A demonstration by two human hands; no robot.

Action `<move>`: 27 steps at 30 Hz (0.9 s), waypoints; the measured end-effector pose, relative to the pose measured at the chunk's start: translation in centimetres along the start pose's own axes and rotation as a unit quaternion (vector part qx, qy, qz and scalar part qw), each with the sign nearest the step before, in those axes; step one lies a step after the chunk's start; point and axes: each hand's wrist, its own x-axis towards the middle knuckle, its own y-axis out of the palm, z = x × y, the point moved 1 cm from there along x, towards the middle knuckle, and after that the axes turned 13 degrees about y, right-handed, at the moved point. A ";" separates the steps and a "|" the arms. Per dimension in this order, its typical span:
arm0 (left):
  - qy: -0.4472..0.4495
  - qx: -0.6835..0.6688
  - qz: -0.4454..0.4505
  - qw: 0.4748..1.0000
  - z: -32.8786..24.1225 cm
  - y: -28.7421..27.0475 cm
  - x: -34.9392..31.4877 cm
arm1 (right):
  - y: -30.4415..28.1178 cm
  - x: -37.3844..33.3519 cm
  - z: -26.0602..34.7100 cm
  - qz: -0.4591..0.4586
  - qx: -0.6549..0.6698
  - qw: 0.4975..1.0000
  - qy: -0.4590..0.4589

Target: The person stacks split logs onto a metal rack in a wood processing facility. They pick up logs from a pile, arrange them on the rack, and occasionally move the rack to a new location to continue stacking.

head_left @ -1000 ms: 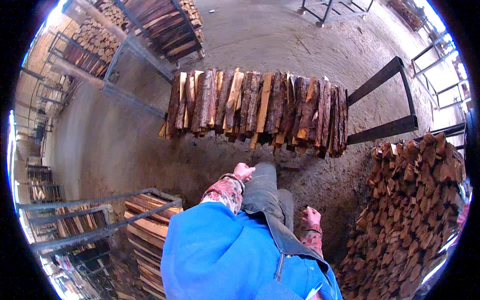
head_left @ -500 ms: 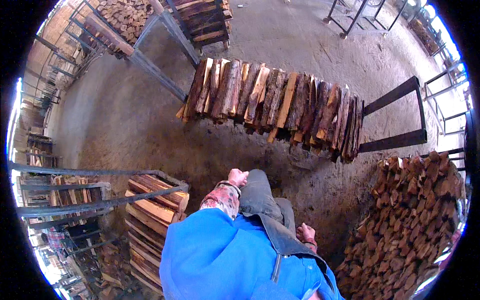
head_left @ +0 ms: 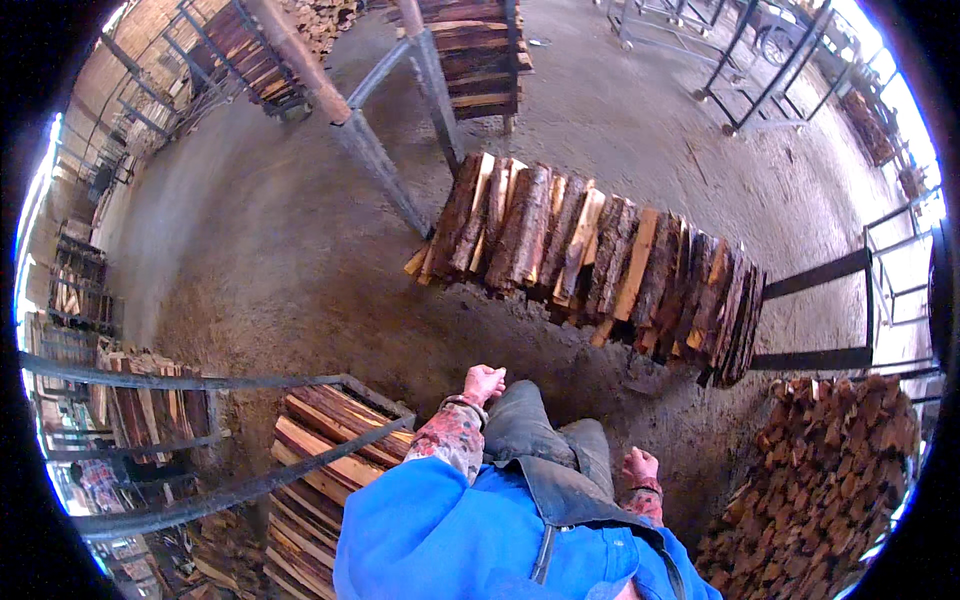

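Observation:
My left hand (head_left: 485, 383) hangs in front of my left thigh, its fingers curled into a loose fist with nothing showing in them. On the other side, my right hand (head_left: 640, 466) is also closed beside my right leg, apparently holding nothing. Neither hand touches any wood. Ahead of me stands a metal rack packed with a row of split firewood (head_left: 590, 262), bark and pale cut faces mixed. Left of my left arm, a second rack of split logs (head_left: 330, 440) sits close by, with a curved-looking metal frame (head_left: 250, 485) around it.
A tall heap of firewood (head_left: 815, 480) rises at the right. Dark rack bars (head_left: 815, 275) jut from the right end of the row ahead. Steel posts (head_left: 385, 165) stand at its left end. A wheeled frame (head_left: 765, 85) is farther back on the concrete floor (head_left: 260, 250).
The firewood row, posts and side rack have shifted down and to the right in view as I move and turn. Both hands stay closed, and the right one shows a little more.

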 end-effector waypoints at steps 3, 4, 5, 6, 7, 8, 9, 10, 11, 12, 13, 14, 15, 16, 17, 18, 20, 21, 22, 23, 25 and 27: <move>0.037 -0.038 -0.030 0.998 -4.1 -3.7 1.3 | 3.8 -0.2 3.1 0.031 -0.011 0.999 -0.014; 0.042 -0.067 -0.042 0.996 -4.7 -5.0 2.0 | 5.0 -0.6 4.1 0.025 -0.036 0.999 -0.015; 0.051 -0.080 -0.051 0.994 -6.5 -5.9 2.3 | 6.1 -0.7 4.7 0.018 -0.057 0.998 -0.017; 0.060 -0.093 -0.060 0.992 -8.4 -6.5 2.4 | 6.8 -0.8 5.4 0.008 -0.056 0.998 -0.020; 0.067 -0.106 -0.071 0.990 -10.0 -7.5 2.5 | 7.2 -0.7 5.8 0.007 -0.062 0.998 -0.020; 0.096 -0.123 -0.082 0.984 -10.1 -8.5 4.0 | 7.4 -0.6 6.2 0.006 -0.068 0.997 -0.021; 0.118 -0.149 -0.092 0.977 -11.6 -9.3 4.8 | 7.8 -0.6 6.7 0.004 -0.072 0.997 -0.023; 0.159 -0.150 -0.098 0.971 -13.4 -10.2 5.7 | 8.1 -0.6 7.1 0.002 -0.076 0.997 -0.018; 0.198 -0.150 -0.104 0.963 -15.3 -11.2 6.8 | 8.2 -0.4 7.4 -0.004 -0.107 0.994 -0.005; 0.235 -0.129 -0.110 0.957 -18.4 -11.9 6.9 | 8.0 0.0 7.9 -0.012 -0.137 0.991 0.007; 0.275 -0.105 -0.114 0.949 -22.4 -12.6 6.6 | 8.0 0.4 8.2 -0.019 -0.163 0.986 0.017; 0.308 -0.110 -0.130 0.936 -25.3 -13.7 6.6 | 8.2 1.4 7.8 -0.033 -0.129 0.991 0.016; 0.343 -0.112 -0.143 0.922 -28.3 -14.6 6.9 | 8.9 1.6 8.5 -0.017 -0.127 0.992 0.022; 0.365 -0.100 -0.164 0.911 -31.5 -15.5 7.0 | 9.1 1.5 9.0 -0.001 -0.125 0.992 0.028; 0.385 -0.087 -0.187 0.899 -34.5 -16.7 7.0 | 9.5 1.7 9.5 0.015 -0.125 0.991 0.037; 0.409 -0.064 -0.215 0.885 -37.2 -17.8 7.2 | 9.8 2.6 9.7 0.022 -0.115 0.993 0.033; 0.465 -0.022 -0.294 0.835 -41.5 -21.0 8.6 | 9.6 6.5 10.5 0.016 -0.150 0.989 0.004; 0.501 -0.002 -0.336 0.797 -43.7 -22.0 9.5 | 9.4 7.8 11.0 0.011 -0.162 0.987 -0.012; 0.509 -0.024 -0.350 0.786 -46.3 -22.4 9.6 | 10.2 7.0 12.6 0.012 -0.165 0.986 -0.004; 0.517 -0.045 -0.362 0.775 -48.8 -22.6 9.6 | 11.2 5.0 14.5 0.014 -0.167 0.986 0.006; 0.535 -0.066 -0.419 0.731 -51.9 -24.6 10.9 | 12.2 3.6 17.3 0.016 -0.171 0.985 0.013; 0.518 -0.030 -0.437 0.735 -55.5 -24.8 11.0 | 12.1 4.9 19.1 0.011 -0.152 0.988 0.006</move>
